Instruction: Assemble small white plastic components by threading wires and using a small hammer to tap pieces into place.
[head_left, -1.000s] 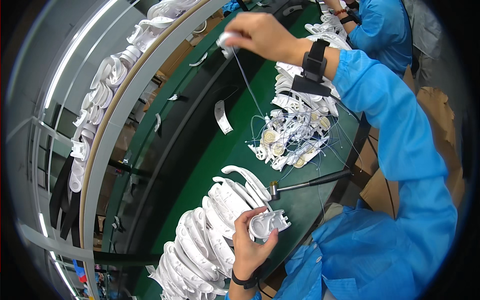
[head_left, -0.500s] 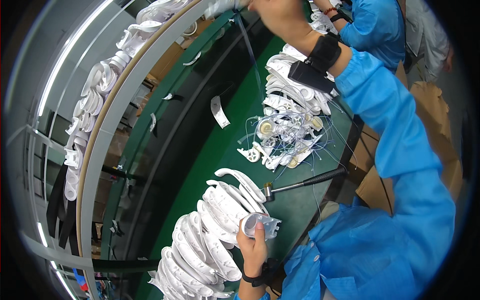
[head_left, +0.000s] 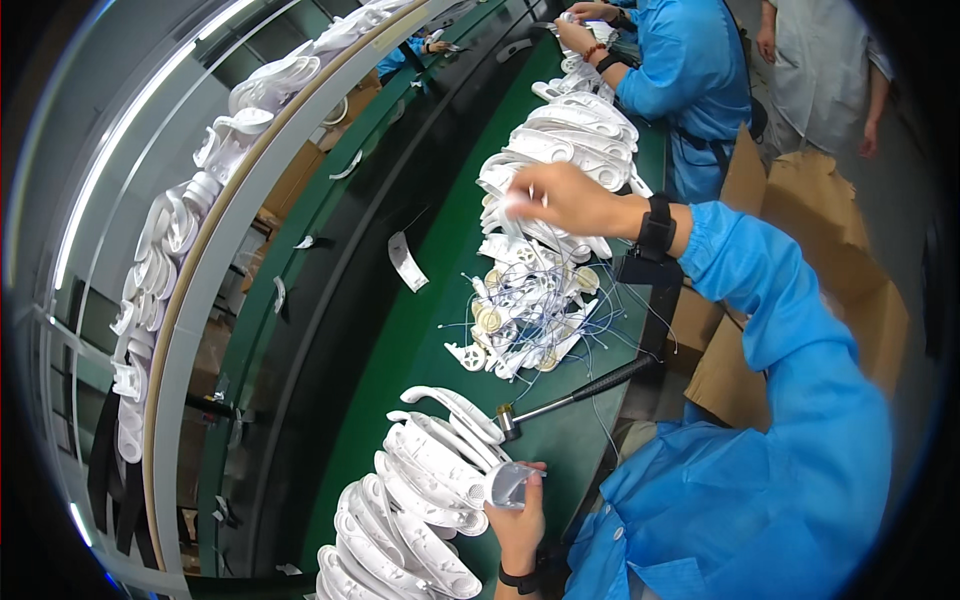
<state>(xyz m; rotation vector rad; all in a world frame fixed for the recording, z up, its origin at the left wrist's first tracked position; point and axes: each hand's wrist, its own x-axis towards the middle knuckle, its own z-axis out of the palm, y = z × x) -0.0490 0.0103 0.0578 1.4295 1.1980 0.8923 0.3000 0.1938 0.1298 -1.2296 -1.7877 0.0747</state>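
The left grip (head_left: 517, 525) is clamped on a pale, glossy, thin-walled plastic shell (head_left: 506, 487) with a rounded end, the thumb lying over one side; the thumb and fingers hide part of its outline, and glare blurs its inner detail. Just left of this grip, a row of curved white moulded plastic pieces (head_left: 400, 530), smooth and ribbed, leans in overlapping layers, its near end cut off by the lower edge. Just above the grip, on the smooth dark green worktop (head_left: 575, 440), lies a hammer with a black textured handle (head_left: 610, 378), a slim metal shaft and a stubby head. The right grip (head_left: 568, 200) is well above the left one and blurred at the fingers, so I cannot tell whether they are apart or together, or whether they hold anything white. Just below it sits a heap of white plastic parts with cream discs and thin bluish cords (head_left: 530, 305), too tangled to separate one from another. Behind and above it, more stacked curved white shells (head_left: 570, 130) are partly covered by the hand. Farther up, a co-worker in a blue smooth-cloth smock (head_left: 690, 70) is cut off by the top edge.
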